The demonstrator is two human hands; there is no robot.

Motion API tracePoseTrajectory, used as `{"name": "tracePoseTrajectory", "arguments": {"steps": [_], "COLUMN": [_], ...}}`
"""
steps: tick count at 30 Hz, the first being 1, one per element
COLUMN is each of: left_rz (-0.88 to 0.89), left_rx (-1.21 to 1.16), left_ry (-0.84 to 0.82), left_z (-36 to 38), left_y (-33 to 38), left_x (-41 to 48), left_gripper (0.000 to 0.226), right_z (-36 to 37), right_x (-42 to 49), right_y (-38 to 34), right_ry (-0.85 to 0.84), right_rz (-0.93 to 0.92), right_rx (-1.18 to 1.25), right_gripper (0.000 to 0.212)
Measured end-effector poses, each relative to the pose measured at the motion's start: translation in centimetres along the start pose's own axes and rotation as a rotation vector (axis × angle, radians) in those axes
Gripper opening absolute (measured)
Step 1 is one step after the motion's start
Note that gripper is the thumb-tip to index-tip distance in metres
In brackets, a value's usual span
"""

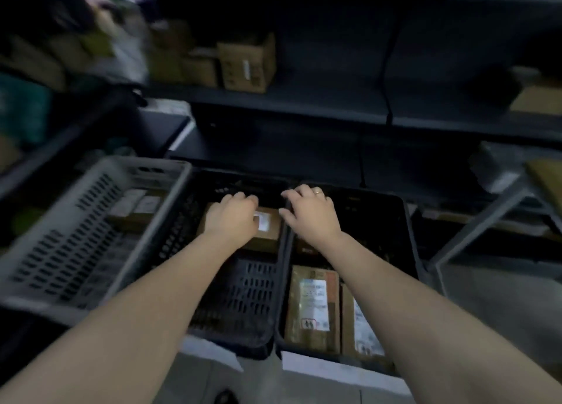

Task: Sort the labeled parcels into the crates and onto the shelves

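matt cardboard parcel (267, 230), perforated plastic crate (243, 297)

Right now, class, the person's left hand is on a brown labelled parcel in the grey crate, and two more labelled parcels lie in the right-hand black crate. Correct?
Not quite. The head view shows the left hand on the brown parcel in the middle black crate, not the grey crate. The two labelled parcels do lie in the right-hand black crate.

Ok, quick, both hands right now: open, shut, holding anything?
Left hand: grips the small brown parcel in the middle black crate.
Right hand: fingers curled at that parcel's right edge; whether it holds cannot be told.
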State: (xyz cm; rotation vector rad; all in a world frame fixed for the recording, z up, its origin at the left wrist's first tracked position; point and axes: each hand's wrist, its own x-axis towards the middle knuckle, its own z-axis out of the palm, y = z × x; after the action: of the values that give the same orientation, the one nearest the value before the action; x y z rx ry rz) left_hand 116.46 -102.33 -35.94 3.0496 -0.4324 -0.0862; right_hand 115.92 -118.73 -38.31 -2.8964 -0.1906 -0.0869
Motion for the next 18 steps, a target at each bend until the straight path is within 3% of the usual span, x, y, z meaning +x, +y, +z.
{"name": "tracePoseTrajectory", "arguments": {"steps": [10, 18], "left_rz": [-0.423, -0.783], "left_rx": [0.216, 0.452], "left_ry": [0.275, 0.461], "left_z": [-17.0, -25.2], "left_y": [-22.5, -35.5], "left_x": [-22.2, -48.3], "left_gripper": [0.026, 0.021], "right_z": [-9.4, -12.3], "right_x": [0.4, -10.2], "right_y": [-31.2, -60.2], "right_ry": [0.154, 0.307], "right_rz": [-0.707, -1.205], "right_rx": [0.072, 0.301], "right_gripper": [0.039, 0.039]}}
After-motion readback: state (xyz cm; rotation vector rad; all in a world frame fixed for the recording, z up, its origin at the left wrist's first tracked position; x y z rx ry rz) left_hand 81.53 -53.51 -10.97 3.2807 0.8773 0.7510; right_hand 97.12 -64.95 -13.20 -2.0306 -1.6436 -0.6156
